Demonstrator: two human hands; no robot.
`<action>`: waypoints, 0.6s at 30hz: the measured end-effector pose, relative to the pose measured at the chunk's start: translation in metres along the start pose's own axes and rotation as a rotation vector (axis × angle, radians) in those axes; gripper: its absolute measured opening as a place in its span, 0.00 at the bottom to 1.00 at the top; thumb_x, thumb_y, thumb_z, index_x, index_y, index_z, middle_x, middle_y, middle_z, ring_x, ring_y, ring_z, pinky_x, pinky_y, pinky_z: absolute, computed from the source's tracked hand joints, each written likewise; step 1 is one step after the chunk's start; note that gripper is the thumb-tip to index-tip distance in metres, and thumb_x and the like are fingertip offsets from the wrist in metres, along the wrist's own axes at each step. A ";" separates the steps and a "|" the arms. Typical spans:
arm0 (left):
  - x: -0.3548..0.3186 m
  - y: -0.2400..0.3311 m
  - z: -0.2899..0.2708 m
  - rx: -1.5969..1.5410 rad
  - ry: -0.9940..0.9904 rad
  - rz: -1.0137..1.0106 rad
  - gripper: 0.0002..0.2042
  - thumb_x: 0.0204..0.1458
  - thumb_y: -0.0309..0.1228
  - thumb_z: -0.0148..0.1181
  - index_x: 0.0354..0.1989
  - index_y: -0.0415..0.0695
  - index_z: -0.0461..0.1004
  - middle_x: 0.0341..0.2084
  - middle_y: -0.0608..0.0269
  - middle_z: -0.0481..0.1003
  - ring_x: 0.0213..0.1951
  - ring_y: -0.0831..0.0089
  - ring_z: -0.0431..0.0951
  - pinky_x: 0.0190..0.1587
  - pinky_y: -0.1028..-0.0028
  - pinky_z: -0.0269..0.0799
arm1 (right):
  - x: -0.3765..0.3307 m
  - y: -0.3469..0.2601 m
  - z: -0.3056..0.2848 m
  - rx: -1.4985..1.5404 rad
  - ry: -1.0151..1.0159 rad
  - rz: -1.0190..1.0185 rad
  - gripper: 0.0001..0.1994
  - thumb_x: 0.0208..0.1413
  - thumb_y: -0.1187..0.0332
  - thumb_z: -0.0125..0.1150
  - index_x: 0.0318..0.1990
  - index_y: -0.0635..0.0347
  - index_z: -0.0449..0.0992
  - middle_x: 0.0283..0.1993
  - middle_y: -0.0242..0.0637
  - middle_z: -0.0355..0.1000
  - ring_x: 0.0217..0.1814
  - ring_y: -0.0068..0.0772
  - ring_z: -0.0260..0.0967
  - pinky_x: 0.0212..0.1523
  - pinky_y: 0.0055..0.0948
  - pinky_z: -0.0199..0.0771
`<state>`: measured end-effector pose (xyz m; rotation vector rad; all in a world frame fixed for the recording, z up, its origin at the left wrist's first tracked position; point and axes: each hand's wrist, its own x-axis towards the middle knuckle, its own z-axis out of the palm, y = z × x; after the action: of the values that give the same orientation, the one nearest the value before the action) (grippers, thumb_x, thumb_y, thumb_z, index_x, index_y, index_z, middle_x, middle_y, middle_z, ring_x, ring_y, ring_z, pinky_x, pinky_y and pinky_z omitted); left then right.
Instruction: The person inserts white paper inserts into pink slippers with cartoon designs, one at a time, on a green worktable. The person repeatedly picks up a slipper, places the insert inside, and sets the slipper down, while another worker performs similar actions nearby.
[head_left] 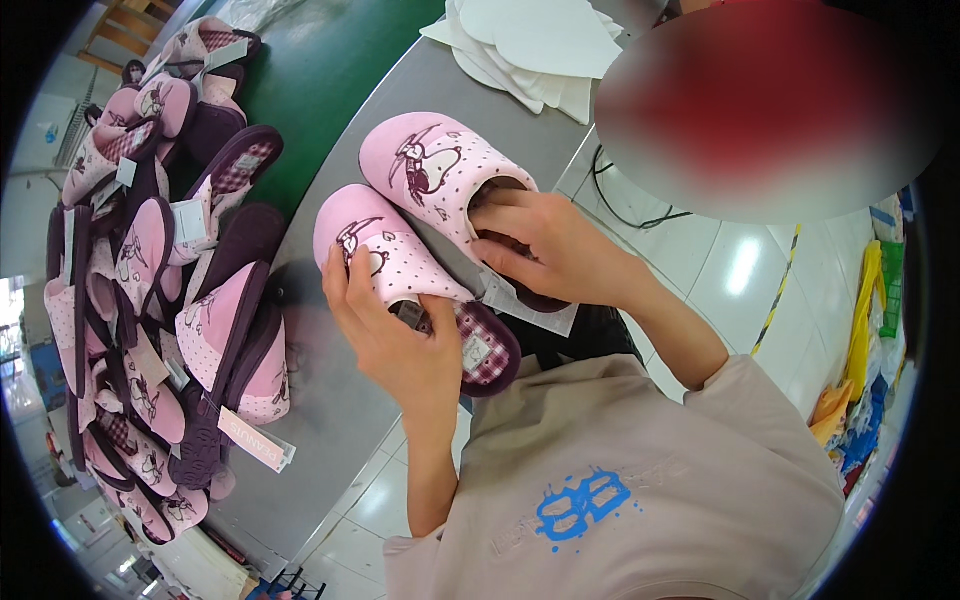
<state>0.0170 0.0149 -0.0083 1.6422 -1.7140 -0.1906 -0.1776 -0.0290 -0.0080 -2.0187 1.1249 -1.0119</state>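
Two pink slippers with dark dots and a printed dog figure lie side by side before me, toes pointing away to the upper left. My left hand (pixel 400 345) grips the left slipper (pixel 365 225), thumb in its opening and fingers over the upper; its checked insole shows at the heel. Inside the opening of the right slipper (pixel 430 165) are the fingers of my right hand (pixel 545 245), their tips hidden while the hand holds it. A white tag (pixel 535 305) hangs near the heels, between the slippers.
A large heap of pink and purple slippers (pixel 148 255), several with tags, covers the left of the grey table (pixel 330 440). Beyond lies a green surface (pixel 300 90). Stacked white sheets (pixel 530 50) rest at the far edge. A cable (pixel 640 217) and plastic bags (pixel 865 340) are at right.
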 end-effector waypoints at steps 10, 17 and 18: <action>0.001 0.000 -0.003 -0.004 -0.005 0.000 0.28 0.53 0.23 0.67 0.65 0.42 0.70 0.69 0.46 0.67 0.69 0.45 0.68 0.69 0.55 0.65 | 0.006 -0.005 0.018 -0.176 0.146 0.118 0.08 0.63 0.68 0.61 0.41 0.64 0.79 0.36 0.49 0.78 0.36 0.57 0.75 0.37 0.50 0.75; -0.002 0.000 0.004 -0.016 0.040 -0.027 0.30 0.50 0.20 0.64 0.66 0.45 0.70 0.71 0.49 0.65 0.72 0.42 0.64 0.68 0.54 0.67 | 0.014 -0.006 0.019 -0.264 0.110 0.171 0.10 0.63 0.66 0.61 0.37 0.64 0.81 0.33 0.50 0.78 0.36 0.60 0.75 0.37 0.51 0.75; -0.002 0.000 0.004 -0.018 0.042 -0.006 0.30 0.51 0.21 0.64 0.65 0.44 0.70 0.71 0.48 0.66 0.71 0.43 0.65 0.68 0.54 0.66 | 0.015 -0.006 0.019 -0.264 0.099 0.159 0.10 0.63 0.66 0.61 0.37 0.64 0.80 0.34 0.50 0.78 0.36 0.60 0.75 0.37 0.51 0.75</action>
<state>0.0147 0.0154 -0.0117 1.6277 -1.6713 -0.1731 -0.1543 -0.0366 -0.0081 -2.0570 1.5154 -0.9309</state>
